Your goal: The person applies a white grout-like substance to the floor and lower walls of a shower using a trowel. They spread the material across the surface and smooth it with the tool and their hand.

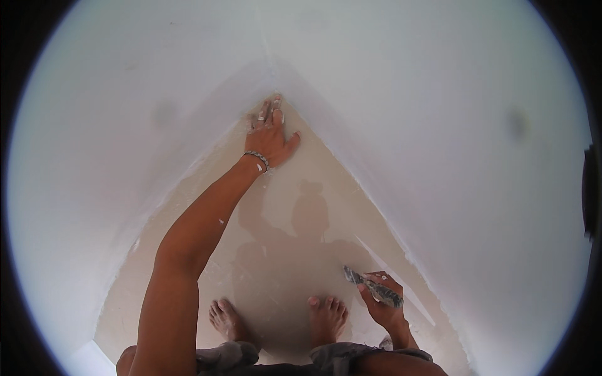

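Observation:
My left hand (269,139) reaches far forward to the corner where two white walls meet the floor. Its fingers are stretched out with the thumb apart, and white smears cover the fingertips. Whether they touch wall or floor I cannot tell. A braided bracelet (257,158) circles that wrist, and a pale band is on one finger. Low on the right, my right hand (384,299) is closed around a dark, narrow putty knife (370,287) with whitish smears. The knife points forward and left above the floor; part of it is hidden by my fingers.
The left wall (125,125) and right wall (426,125) converge ahead, with rough white edging along the floor line. My bare feet (328,319) stand on the glossy beige floor (282,269), which shows my reflection. A white block-like edge (91,360) shows at lower left.

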Demonstrator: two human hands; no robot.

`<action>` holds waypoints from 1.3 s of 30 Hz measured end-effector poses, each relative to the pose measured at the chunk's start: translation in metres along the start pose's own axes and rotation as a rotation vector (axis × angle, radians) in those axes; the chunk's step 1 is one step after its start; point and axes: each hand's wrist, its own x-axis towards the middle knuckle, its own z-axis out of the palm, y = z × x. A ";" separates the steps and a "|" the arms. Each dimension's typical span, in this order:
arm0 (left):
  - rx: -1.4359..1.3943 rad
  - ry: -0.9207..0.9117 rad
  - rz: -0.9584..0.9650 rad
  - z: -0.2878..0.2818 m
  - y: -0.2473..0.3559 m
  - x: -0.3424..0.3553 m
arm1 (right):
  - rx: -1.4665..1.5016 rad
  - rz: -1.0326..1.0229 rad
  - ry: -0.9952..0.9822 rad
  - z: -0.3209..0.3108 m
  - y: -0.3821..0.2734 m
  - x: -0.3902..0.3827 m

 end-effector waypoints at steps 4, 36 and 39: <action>-0.042 0.053 0.033 0.001 0.007 -0.008 | -0.032 -0.009 -0.006 -0.002 0.002 0.005; -0.029 0.088 0.020 0.038 0.012 -0.023 | 0.001 -0.111 -0.066 0.002 -0.011 0.040; -0.046 0.091 0.105 0.041 0.035 -0.038 | -0.026 -0.123 -0.062 -0.006 -0.023 0.052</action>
